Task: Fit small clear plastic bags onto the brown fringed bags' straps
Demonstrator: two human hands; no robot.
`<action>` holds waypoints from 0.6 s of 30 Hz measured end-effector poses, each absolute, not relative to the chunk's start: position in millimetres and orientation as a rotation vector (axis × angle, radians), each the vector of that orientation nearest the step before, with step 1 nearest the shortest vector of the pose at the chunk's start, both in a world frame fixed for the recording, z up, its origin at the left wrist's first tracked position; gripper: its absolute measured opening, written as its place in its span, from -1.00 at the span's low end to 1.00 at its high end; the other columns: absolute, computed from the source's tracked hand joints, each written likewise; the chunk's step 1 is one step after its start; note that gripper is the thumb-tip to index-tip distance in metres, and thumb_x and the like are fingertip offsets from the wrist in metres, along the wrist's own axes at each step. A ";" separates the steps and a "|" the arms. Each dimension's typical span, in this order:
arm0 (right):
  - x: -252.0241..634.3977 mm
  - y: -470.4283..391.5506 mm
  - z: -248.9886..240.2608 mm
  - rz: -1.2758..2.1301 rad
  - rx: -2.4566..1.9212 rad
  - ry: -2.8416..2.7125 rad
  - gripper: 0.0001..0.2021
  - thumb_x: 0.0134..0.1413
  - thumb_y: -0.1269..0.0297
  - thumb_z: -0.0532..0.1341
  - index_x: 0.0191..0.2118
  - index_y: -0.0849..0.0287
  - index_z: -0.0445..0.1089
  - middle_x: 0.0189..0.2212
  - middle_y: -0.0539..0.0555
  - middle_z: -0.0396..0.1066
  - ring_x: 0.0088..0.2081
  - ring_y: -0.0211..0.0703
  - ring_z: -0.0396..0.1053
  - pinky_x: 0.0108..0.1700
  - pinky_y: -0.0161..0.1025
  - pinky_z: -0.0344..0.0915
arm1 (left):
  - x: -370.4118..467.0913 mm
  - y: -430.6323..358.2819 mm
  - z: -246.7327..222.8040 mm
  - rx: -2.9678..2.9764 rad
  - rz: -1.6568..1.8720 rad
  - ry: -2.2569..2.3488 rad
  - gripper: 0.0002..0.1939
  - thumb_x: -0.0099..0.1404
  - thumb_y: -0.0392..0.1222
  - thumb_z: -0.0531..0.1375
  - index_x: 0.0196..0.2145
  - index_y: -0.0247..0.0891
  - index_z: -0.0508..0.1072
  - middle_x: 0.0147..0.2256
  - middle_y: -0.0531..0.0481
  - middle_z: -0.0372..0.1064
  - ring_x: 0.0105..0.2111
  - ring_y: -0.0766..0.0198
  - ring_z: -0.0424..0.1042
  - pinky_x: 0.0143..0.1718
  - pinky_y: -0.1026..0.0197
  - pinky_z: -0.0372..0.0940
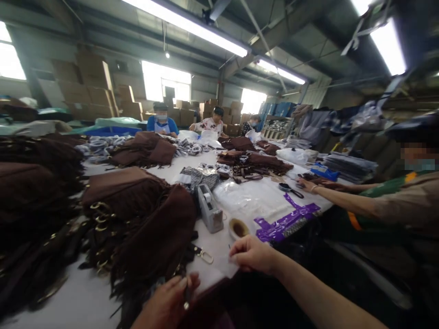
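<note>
My left hand (pixel 164 299), low in the view, is closed on a narrow dark strap end (pixel 186 294) with a small shiny metal piece. At the table's front edge, my right hand (pixel 254 256) pinches a small translucent plastic piece (pixel 230 268); whether it is a bag or a film, I cannot tell. Between the hands lies a gold-coloured clasp (pixel 206 256) on a dark strap. Left of them are piled brown fringed bags (pixel 126 192) with metal hooks. Just beyond my right hand sits a roll of tape (pixel 239 228), with a grey tape dispenser (pixel 208 210) behind it.
Purple plastic packaging (pixel 288 221) and a clear plastic sheet (pixel 247 196) lie right of the dispenser. A black-handled brush (pixel 291 189) is near a co-worker's hand (pixel 307 185) at right. Other people sit across the table, with more brown bags (pixel 254 162) between.
</note>
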State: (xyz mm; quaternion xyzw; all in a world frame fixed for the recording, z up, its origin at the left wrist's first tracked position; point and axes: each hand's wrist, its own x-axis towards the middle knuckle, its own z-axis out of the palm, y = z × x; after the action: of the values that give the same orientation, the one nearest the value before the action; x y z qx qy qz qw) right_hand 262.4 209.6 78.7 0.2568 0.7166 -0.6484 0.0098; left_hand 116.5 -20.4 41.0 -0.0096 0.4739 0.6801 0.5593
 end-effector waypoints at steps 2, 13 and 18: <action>249.8 180.1 72.9 -1.882 0.754 2.206 -0.92 -0.17 0.35 0.22 -0.50 0.24 0.43 -0.75 -0.13 0.21 -0.72 -0.41 0.09 -0.68 -0.42 -0.04 | 119.4 -22.4 42.9 0.045 1.649 1.004 -0.67 -0.04 -0.10 0.44 -0.35 -0.35 0.55 -0.06 -0.25 0.47 0.06 0.00 0.35 0.03 0.06 0.29; 214.4 123.2 44.0 -2.433 0.845 2.050 -0.58 0.02 -0.13 0.21 -0.36 0.22 0.35 -0.62 -0.10 0.24 -0.63 -0.40 0.11 -0.57 -0.40 0.00 | 123.6 -30.9 23.9 0.244 1.614 1.228 -0.59 -0.04 0.11 0.37 -0.54 -0.31 0.40 -0.60 0.12 0.23 -0.53 0.36 0.18 -0.44 0.26 0.08; 234.0 103.9 34.9 -2.292 0.817 2.263 -0.63 0.00 -0.01 0.28 -0.52 0.23 0.35 -0.60 -0.06 0.22 -0.53 -0.33 0.12 -0.47 -0.35 0.06 | 125.9 -29.1 26.4 0.225 1.607 1.198 -0.62 -0.02 0.08 0.37 -0.53 -0.32 0.42 -0.59 0.12 0.25 -0.54 0.38 0.19 -0.44 0.28 0.09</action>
State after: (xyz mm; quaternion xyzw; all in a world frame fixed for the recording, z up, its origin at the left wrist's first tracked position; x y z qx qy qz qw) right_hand 234.0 103.9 34.9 0.2449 0.6782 -0.6869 -0.0907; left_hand 125.9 -29.1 26.4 0.0944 0.5025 0.6741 0.5330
